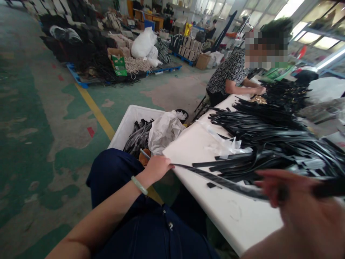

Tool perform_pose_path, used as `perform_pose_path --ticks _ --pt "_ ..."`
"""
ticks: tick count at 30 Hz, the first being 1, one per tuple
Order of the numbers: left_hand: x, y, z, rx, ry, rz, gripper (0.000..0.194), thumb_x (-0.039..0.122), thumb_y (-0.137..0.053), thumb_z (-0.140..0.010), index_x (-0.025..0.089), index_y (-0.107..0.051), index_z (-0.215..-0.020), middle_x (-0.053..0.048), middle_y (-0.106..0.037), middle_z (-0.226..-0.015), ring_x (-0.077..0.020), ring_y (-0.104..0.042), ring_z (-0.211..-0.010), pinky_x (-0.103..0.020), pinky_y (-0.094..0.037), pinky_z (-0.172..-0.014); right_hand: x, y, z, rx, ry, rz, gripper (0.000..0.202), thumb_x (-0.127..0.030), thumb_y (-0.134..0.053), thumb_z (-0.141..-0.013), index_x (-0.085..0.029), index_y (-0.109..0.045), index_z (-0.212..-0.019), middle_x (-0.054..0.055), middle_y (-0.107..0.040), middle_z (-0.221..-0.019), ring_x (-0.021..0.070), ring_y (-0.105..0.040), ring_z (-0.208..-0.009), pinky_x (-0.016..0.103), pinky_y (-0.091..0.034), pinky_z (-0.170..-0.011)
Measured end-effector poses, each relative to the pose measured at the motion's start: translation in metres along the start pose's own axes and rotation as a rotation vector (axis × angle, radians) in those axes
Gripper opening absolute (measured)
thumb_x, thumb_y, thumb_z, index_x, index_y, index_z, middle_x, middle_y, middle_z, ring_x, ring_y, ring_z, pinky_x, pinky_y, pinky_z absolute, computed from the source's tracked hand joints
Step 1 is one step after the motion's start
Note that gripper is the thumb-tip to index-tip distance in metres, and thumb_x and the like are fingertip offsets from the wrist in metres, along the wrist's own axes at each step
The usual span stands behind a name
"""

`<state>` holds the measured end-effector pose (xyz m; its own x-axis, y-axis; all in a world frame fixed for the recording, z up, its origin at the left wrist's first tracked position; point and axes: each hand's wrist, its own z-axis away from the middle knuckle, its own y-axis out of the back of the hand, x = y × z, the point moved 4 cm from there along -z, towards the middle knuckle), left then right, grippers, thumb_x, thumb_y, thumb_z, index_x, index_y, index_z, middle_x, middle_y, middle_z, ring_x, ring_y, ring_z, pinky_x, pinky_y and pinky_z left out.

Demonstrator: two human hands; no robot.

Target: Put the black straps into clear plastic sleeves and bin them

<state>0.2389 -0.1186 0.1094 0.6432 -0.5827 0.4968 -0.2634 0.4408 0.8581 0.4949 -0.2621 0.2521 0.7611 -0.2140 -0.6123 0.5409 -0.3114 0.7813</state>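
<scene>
Black strips (pixel 134 138) and white sack (pixel 165 131) fill white bin (pixel 122 126)

Daylight from behind, soft and uneven, with blur close to us.

We see strong light coming through the windows (pixel 269 9) at the top, very white at the upper right, while the floor (pixel 32 144) at the left is rather dim. The white counter (pixel 196 144) looks bright, and dark shadow lies under its edge. Our right hand (pixel 280 190) is blurred, the far background looks soft, and the wide view bends and stretches toward the borders.
</scene>
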Motion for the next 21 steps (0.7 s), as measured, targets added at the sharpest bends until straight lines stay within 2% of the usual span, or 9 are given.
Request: perform_pose_path --ticks 2,4,6,8,11,13,15,17,21 --pt "0.019 0.015 0.001 0.201 -0.067 -0.205 0.018 0.023 -0.053 -0.089 0.014 -0.065 -0.078 -0.009 -0.067 -0.079 -0.0229 -0.062 -0.080 -0.034 -0.040 -0.075 -0.016 -0.052 -0.001 -0.141 -0.075 -0.055 0.053 -0.061 -0.038 -0.090 -0.023 -0.067 -0.113 0.015 -0.070 -0.099 0.0236 -0.064 -0.063 0.037 -0.048 -0.052" --pt "0.040 0.023 0.004 0.246 -0.205 -0.309 0.013 0.016 -0.052 -0.088 0.014 -0.062 -0.079 -0.008 -0.065 -0.079 -0.0225 -0.060 -0.081 -0.036 -0.039 -0.077 -0.041 -0.111 -0.003 -0.287 0.021 -0.106 0.050 -0.051 -0.041 -0.090 -0.018 -0.059 -0.123 0.015 -0.066 -0.113 0.0262 -0.066 -0.085 0.038 -0.053 -0.068" --pt "0.053 0.029 0.011 0.258 -0.307 -0.363 0.012 0.016 -0.052 -0.088 0.015 -0.060 -0.081 -0.007 -0.064 -0.080 -0.0224 -0.059 -0.082 -0.037 -0.038 -0.077 -0.053 -0.156 -0.002 -0.428 0.047 -0.179 0.043 -0.046 -0.039 -0.092 -0.015 -0.062 -0.112 0.014 -0.068 -0.103 0.0233 -0.066 -0.082 0.034 -0.053 -0.067" --pt "0.049 0.033 0.017 0.263 -0.337 -0.389 0.012 0.019 -0.052 -0.089 0.015 -0.059 -0.080 -0.007 -0.064 -0.081 -0.0225 -0.058 -0.083 -0.037 -0.039 -0.077 -0.048 -0.178 0.002 -0.571 -0.067 -0.287 0.041 -0.049 -0.038 -0.093 -0.015 -0.061 -0.094 0.006 -0.066 -0.076 0.0153 -0.059 -0.054 0.026 -0.047 -0.046" --pt "0.015 0.036 0.022 0.247 -0.225 -0.396 0.012 0.022 -0.054 -0.089 0.015 -0.060 -0.080 -0.007 -0.065 -0.079 -0.0224 -0.060 -0.081 -0.035 -0.040 -0.074 -0.029 -0.175 0.006 -0.661 -0.259 -0.484 0.041 -0.055 -0.048 -0.088 -0.016 -0.056 -0.080 -0.006 -0.048 -0.052 0.0053 -0.034 -0.032 0.019 -0.026 -0.031" --pt "-0.011 0.035 0.022 0.213 -0.117 -0.394 0.016 0.025 -0.054 -0.089 0.015 -0.062 -0.078 -0.008 -0.066 -0.077 -0.0224 -0.062 -0.079 -0.033 -0.041 -0.070 -0.021 -0.164 0.005 -0.676 -0.294 -0.580 0.040 -0.054 -0.057 -0.083 -0.015 -0.057 -0.076 -0.008 -0.042 -0.047 0.0038 -0.028 -0.031 0.018 -0.021 -0.031" --pt "-0.027 0.032 0.019 0.189 -0.067 -0.365 0.023 0.029 -0.053 -0.090 0.014 -0.064 -0.076 -0.008 -0.067 -0.076 -0.0220 -0.064 -0.077 -0.032 -0.042 -0.068 -0.020 -0.157 0.004 -0.701 -0.292 -0.619 0.040 -0.053 -0.061 -0.081 -0.014 -0.060 -0.075 -0.008 -0.041 -0.043 0.0037 -0.027 -0.031 0.018 -0.018 -0.032" --pt "-0.027 0.029 0.016 0.190 -0.086 -0.309 0.028 0.034 -0.050 -0.091 0.015 -0.065 -0.075 -0.008 -0.068 -0.077 -0.0216 -0.065 -0.076 -0.032 -0.044 -0.068 -0.022 -0.154 0.002 -0.706 -0.269 -0.625 0.039 -0.052 -0.063 -0.079 -0.013 -0.062 -0.075 -0.008 -0.040 -0.043 0.0039 -0.027 -0.032 0.019 -0.017 -0.033" --pt "0.001 0.024 0.012 0.215 -0.150 -0.249 0.029 0.034 -0.049 -0.091 0.016 -0.064 -0.074 -0.008 -0.068 -0.077 -0.0220 -0.065 -0.077 -0.032 -0.047 -0.069 -0.027 -0.154 0.000 -0.666 -0.258 -0.614 0.038 -0.051 -0.064 -0.078 -0.014 -0.064 -0.075 -0.008 -0.037 -0.043 0.0045 -0.026 -0.035 0.020 -0.015 -0.036"
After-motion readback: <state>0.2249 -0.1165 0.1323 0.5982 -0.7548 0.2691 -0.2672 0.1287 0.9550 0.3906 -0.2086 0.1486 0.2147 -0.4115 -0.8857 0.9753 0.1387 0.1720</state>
